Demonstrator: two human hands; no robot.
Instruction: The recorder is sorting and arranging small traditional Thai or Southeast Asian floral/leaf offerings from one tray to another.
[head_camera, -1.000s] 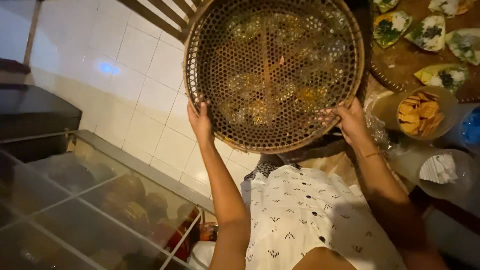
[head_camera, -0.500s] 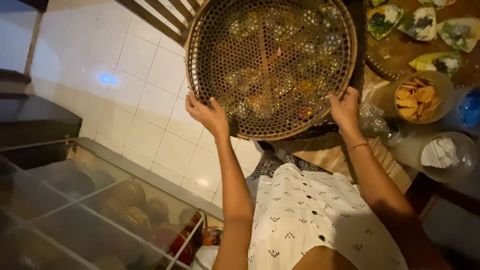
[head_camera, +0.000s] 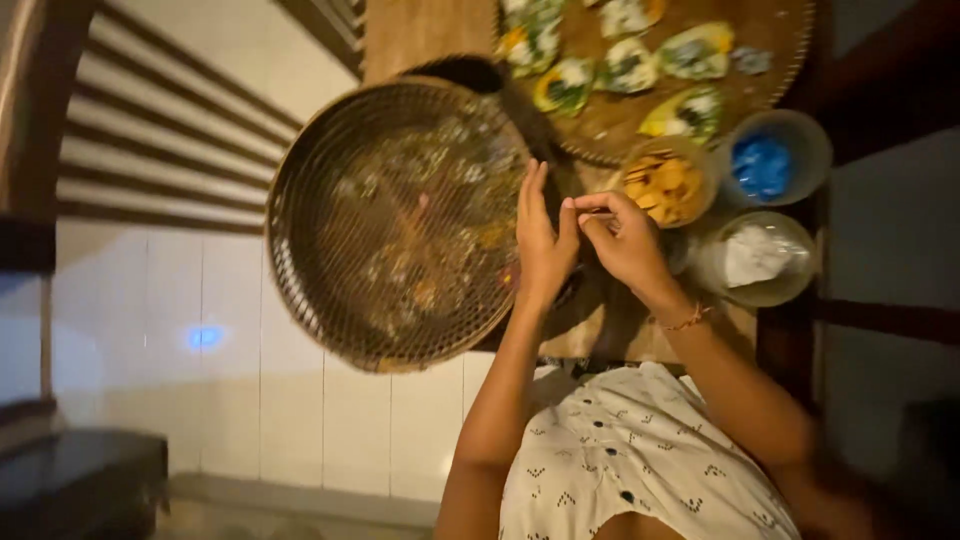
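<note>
Both hands meet just beyond the right rim of the round woven sieve tray (head_camera: 395, 222), over the near edge of the wooden table (head_camera: 420, 35). The left hand (head_camera: 543, 238) stands upright with fingers straight and close together, palm turned toward the right hand (head_camera: 622, 238), whose thumb and forefinger are pinched narrow at the tip of the left thumb; whether a small thing sits in that pinch cannot be told, as the light is dim and the spot is blurred. Neither hand grips the sieve tray, which lies flat at the table's left edge, hanging partly out over the tiled floor (head_camera: 250, 400), with dim shapes showing through its mesh. Just right of the hands stands a cup of orange crisps (head_camera: 665, 185), and past it, toward the right edge, a cup holding something blue (head_camera: 765, 165) and a clear cup with white paper (head_camera: 755, 258). At the far edge a flat woven platter (head_camera: 790, 40) carries leaf-wrapped morsels (head_camera: 690, 108). The step in hand looks like picking or cleaning at the fingers, apart from the tray. Any next move would call for freeing the pinch first, then a two-handed hold on the tray's rim, since it overhangs.
</note>
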